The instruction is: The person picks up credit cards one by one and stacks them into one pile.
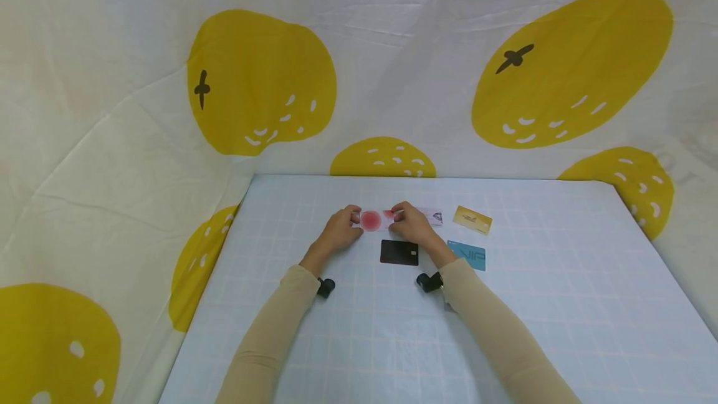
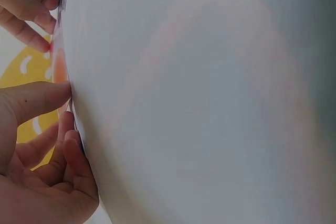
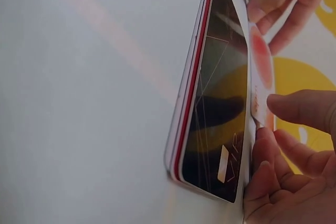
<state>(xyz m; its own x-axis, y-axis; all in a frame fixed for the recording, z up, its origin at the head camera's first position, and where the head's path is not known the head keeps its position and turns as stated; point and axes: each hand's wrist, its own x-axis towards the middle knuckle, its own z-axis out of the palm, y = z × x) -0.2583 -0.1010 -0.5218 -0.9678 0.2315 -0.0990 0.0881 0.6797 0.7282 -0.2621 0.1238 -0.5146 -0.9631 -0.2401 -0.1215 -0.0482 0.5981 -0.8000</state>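
Both hands meet at a white card with a red circle (image 1: 371,220) near the far side of the table. My left hand (image 1: 342,228) has thumb and fingertips at the card's left end. At its right end my right hand (image 1: 414,224) pinches it, the thumb (image 3: 296,106) on the printed face and the fingers curled behind. Just nearer lies a black card (image 1: 399,252) with a chip; the right wrist view shows red and white layers under this dark card (image 3: 218,103). Partly behind the right hand is another pale printed card (image 1: 435,217).
Right of the hands lie a gold card (image 1: 473,219) and a blue VIP card (image 1: 471,256), the latter partly covered by the right wrist. A pale checked cloth covers the table (image 1: 359,341). Behind hangs a white curtain (image 1: 404,67) with yellow fruit shapes.
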